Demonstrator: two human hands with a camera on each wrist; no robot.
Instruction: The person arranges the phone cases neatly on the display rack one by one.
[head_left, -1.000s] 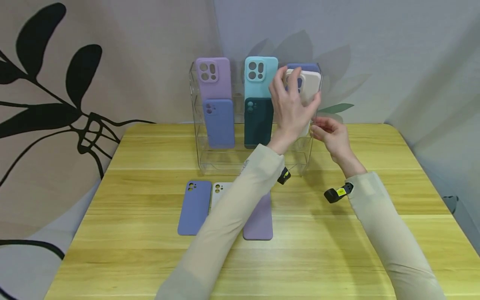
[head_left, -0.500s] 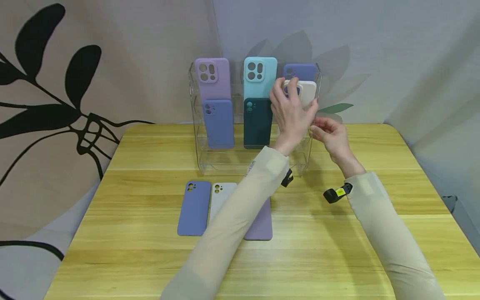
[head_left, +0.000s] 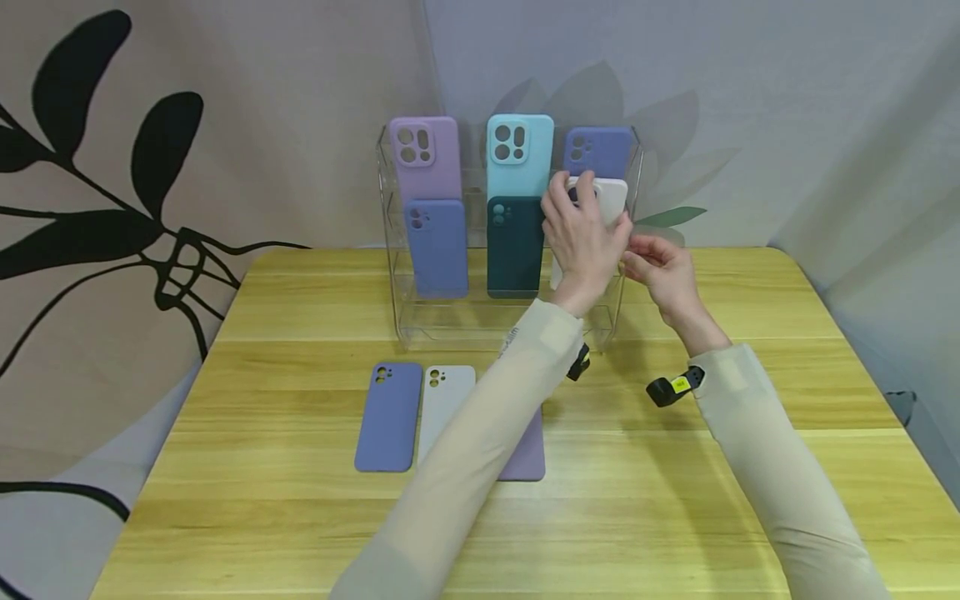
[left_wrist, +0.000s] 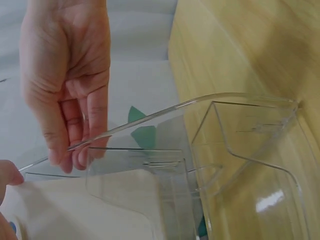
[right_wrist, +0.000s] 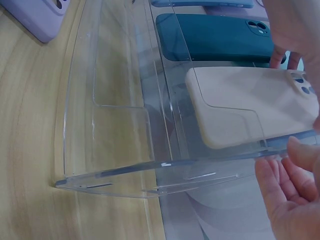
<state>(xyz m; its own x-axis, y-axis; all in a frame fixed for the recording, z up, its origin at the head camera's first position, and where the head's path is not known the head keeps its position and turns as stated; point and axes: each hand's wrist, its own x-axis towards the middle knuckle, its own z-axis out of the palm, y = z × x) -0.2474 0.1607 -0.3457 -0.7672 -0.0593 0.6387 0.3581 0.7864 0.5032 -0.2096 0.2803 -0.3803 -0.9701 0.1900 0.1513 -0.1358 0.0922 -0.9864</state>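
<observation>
My left hand [head_left: 585, 233] grips a cream-white phone case [head_left: 612, 197], fingers over its top by the camera cutouts and thumb at its right edge. In the right wrist view, the lower part of that case [right_wrist: 240, 107] lies behind the clear front lip of a tier of the clear display rack [right_wrist: 127, 167]. My right hand [head_left: 665, 275] pinches the rack's right side edge between thumb and fingers. Left of the white case stands a dark teal case [head_left: 516, 250]. Behind it, on the top tier, is a blue-violet case [head_left: 597, 150].
A lilac case [head_left: 442, 171] and a light-blue case [head_left: 528, 177] stand on the top tier; a periwinkle case [head_left: 438, 250] stands below. On the wooden table [head_left: 675, 517] lie a blue case [head_left: 387, 417], a white case [head_left: 446, 404] and a purple case [head_left: 527, 454], partly behind the left sleeve.
My left hand has moved down with the white phone case, lowering it into the tier and uncovering more of the blue-violet case behind. The right hand stays at the rack's edge.
</observation>
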